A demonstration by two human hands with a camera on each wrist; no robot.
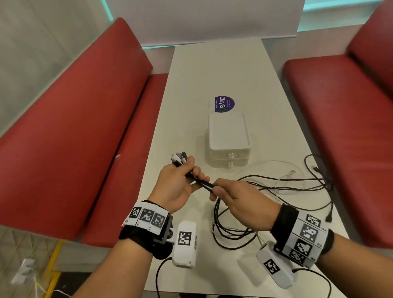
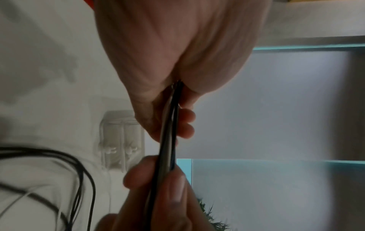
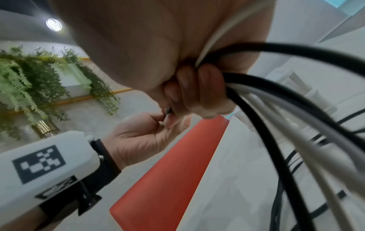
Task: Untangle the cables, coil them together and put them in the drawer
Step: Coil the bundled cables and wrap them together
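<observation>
Several black and white cables (image 1: 271, 185) lie in loose loops on the white table (image 1: 210, 83). My left hand (image 1: 181, 182) grips the gathered cable ends, and their plugs (image 1: 178, 158) stick out above its fingers. Just to its right, my right hand (image 1: 228, 193) holds the same bundle (image 1: 204, 184) a little further along. In the left wrist view the bundle (image 2: 168, 125) runs straight from my left palm to the right fingers (image 2: 158, 179). In the right wrist view black and white strands (image 3: 286, 109) trail out of my right fist. The small white drawer unit (image 1: 228, 142) stands beyond my hands with both drawers closed.
Red padded benches (image 1: 63, 134) flank the table on both sides, the right bench (image 1: 350, 128) close to the cable loops. A round blue sticker (image 1: 224, 104) lies behind the drawer unit. Loose plug ends (image 1: 329, 217) reach toward the table's right edge.
</observation>
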